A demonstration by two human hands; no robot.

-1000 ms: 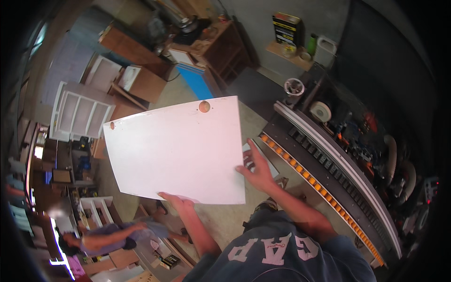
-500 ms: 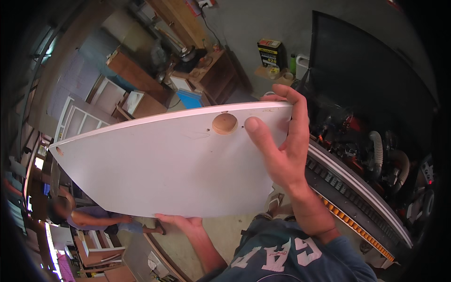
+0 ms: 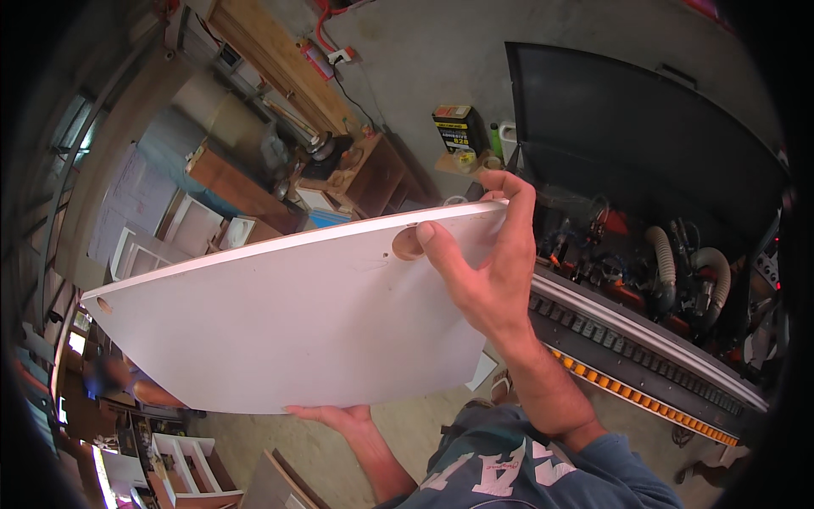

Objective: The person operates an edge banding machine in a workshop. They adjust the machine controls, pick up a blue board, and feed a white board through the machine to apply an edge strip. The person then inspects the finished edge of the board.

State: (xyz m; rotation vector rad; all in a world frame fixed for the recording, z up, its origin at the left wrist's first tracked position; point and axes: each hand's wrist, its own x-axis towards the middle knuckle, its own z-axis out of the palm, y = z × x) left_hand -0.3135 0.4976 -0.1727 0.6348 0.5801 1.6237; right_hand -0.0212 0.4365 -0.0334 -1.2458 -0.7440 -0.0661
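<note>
I hold a white board (image 3: 288,331) with a long pale upper edge, a round recessed hole (image 3: 407,248) near its top right and a smaller-looking one at its left end. My right hand (image 3: 483,246) is closed over the top right of the board, thumb on the near face by the hole and fingers curled over the edge. My left hand (image 3: 339,416) supports the bottom edge from below, its thumb along that edge; the rest of its fingers are largely hidden behind the board.
A long black machine (image 3: 632,356) with orange pads, hoses and a raised dark lid (image 3: 636,127) stands at right. Behind are a wooden cabinet (image 3: 381,170) and a shelf (image 3: 462,165) with containers. At lower left are a co-worker (image 3: 153,390) and a white shelf unit (image 3: 191,467).
The board has tilted, bringing its top edge into view. My right hand has moved up from the side to grip over the top, then slightly left. More of the back wall shows now.
</note>
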